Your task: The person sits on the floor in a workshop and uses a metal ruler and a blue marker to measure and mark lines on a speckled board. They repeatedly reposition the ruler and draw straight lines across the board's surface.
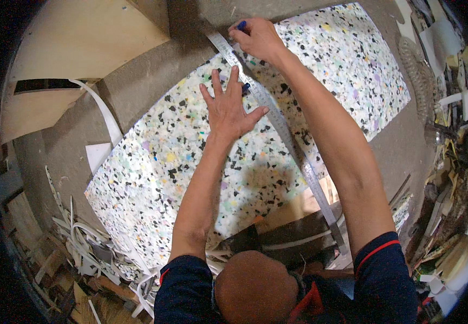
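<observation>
A large speckled foam sheet (158, 156), white with black and coloured flecks, lies in front of me. Across it, from the far edge back toward my body, runs a long metal ruler (269, 102). My left hand (226, 110) presses on the foam with its fingers spread, its thumb and fingertips at the ruler's left edge. A small blue object (246, 86) shows beside the ruler near those fingers; its kind is unclear. At the sheet's far edge, right of the ruler's far end, my right hand (258, 40) is closed around a blue pen (241, 25), whose tip is hidden.
Plywood panels (93, 40) stand at the far left. White curled offcut strips (83, 243) pile up at the near left, and a bent white strip (102, 110) leans by the sheet. Scrap pieces (450, 216) heap along the right side. Grey floor (147, 81) surrounds the foam.
</observation>
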The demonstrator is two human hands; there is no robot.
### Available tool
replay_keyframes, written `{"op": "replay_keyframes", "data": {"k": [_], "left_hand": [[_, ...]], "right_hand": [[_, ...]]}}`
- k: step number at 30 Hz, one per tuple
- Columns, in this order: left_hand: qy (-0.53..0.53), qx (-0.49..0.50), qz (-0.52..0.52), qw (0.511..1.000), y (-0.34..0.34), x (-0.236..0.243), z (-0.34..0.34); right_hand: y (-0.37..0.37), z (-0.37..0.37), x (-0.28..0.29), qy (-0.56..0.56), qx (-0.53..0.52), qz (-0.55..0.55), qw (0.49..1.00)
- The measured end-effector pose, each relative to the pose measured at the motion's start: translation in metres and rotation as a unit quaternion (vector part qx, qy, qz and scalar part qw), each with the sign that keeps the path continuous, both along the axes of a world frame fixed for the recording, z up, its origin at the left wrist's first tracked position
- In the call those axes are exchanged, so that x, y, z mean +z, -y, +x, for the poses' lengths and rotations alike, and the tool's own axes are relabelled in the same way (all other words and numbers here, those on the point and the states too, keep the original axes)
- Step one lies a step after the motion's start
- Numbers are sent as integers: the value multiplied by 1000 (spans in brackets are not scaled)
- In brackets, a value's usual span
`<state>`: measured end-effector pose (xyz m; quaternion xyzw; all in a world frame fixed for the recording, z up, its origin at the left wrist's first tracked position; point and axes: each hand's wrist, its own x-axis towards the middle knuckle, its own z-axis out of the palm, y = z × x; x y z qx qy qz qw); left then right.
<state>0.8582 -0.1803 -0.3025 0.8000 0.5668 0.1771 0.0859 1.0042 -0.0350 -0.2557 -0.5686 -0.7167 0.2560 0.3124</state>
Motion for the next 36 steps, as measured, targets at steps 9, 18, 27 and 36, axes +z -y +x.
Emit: {"op": "replay_keyframes", "data": {"k": [9,18,27,36], "left_hand": [[22,-14,38,999,-2,-19,-1],[4,-35,23,999,-1,-9,1],[62,-373,-13,926,84,25,62],[69,-307,-137,939,139,66,-24]], "right_hand": [[215,85,-10,-78,-4,-48,996],[426,177,65,-21,-81,-273,958],[463,159,24,46,-210,-237,947],[372,207,0,-89,-461,-227,853]]}}
